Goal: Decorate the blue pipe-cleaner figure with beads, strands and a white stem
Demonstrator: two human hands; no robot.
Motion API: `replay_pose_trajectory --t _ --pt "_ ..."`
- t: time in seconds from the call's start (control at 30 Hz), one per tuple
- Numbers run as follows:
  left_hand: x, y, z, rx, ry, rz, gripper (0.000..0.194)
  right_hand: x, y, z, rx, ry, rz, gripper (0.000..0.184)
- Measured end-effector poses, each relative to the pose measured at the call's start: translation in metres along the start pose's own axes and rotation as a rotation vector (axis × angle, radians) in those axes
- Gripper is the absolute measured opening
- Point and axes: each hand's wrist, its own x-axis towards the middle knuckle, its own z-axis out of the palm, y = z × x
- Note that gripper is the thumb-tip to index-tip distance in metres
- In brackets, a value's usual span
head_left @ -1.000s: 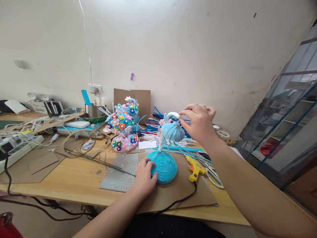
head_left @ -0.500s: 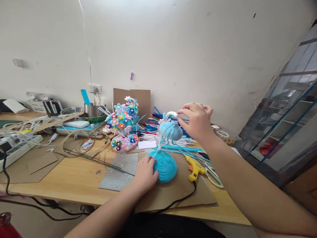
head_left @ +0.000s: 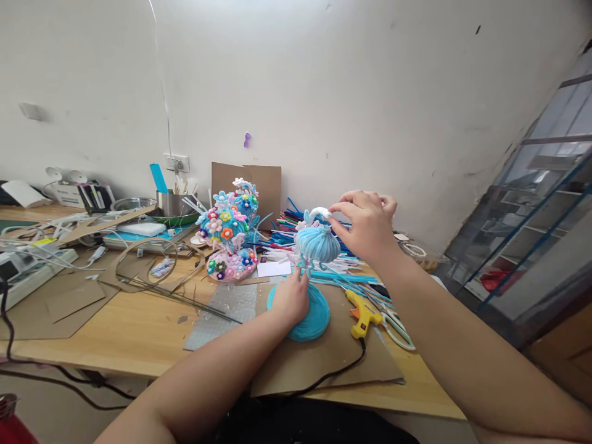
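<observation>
A blue pipe-cleaner lamp-like model stands before me: a flat coiled base [head_left: 319,320], a white curved arm [head_left: 318,213] at the top and a pale blue pleated shade [head_left: 318,245] hanging under it. My right hand [head_left: 365,223] pinches the tip of the curved arm between thumb and fingers. Over the base, my left hand [head_left: 290,300] reaches up to the stem, its fingertips closed about the lower part. The hand hides most of the stem there. A yellow glue gun [head_left: 364,313] lies to the right of the base.
Beneath the base lies a cardboard sheet [head_left: 277,373]. A similar model covered in colourful flowers [head_left: 226,228] stands at the left. Scissors [head_left: 398,330] rest beside the glue gun. Bundles of pipe cleaners [head_left: 289,237] lie behind, and thin dark sticks [head_left: 185,299] cross the table's left side.
My left hand has moved from the left edge of the base up and to the right, onto the stem. My right hand stays at the curved arm's tip.
</observation>
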Motion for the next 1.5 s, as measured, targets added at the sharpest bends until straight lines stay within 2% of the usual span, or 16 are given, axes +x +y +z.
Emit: replay_pose_trajectory --t 0.23,0.67,0.8,0.93,1.03,1.1,1.17,1.27,1.33,1.5 --pt "0.005 0.001 0.007 0.063 -0.019 -0.027 0.062 0.0 -0.001 -0.001 0.0 0.001 -0.007 0.012" --pt "0.001 -0.003 0.008 0.075 0.026 -0.011 0.06 -0.009 -0.002 0.0 0.016 -0.018 0.022 0.012" --pt "0.001 -0.004 0.007 0.075 0.014 -0.003 0.052 -0.017 -0.002 -0.004 0.08 0.004 0.034 0.023" --pt "0.002 -0.005 0.005 0.08 0.003 0.008 0.048 -0.048 -0.006 -0.009 0.223 0.152 0.123 0.029" --pt "0.002 -0.005 0.005 0.093 0.001 0.011 0.052 -0.091 -0.015 -0.006 0.337 0.276 0.206 0.023" --pt "0.002 -0.005 0.006 0.11 0.001 0.011 0.057 -0.123 -0.025 0.0 0.498 0.291 0.283 0.023" --pt "0.002 -0.005 0.008 0.132 -0.002 0.01 0.059 -0.154 -0.037 0.007 0.575 0.24 0.287 0.024" --pt "0.002 -0.005 0.009 0.161 -0.01 0.009 0.06 -0.184 -0.052 0.016 0.707 0.046 0.154 0.024" --pt "0.002 -0.005 0.009 0.178 -0.009 0.006 0.061 -0.193 -0.06 0.021 0.775 -0.099 0.098 0.024" --pt "0.003 -0.006 0.008 0.201 -0.003 -0.007 0.062 -0.194 -0.066 0.032 0.843 -0.386 0.087 0.024"
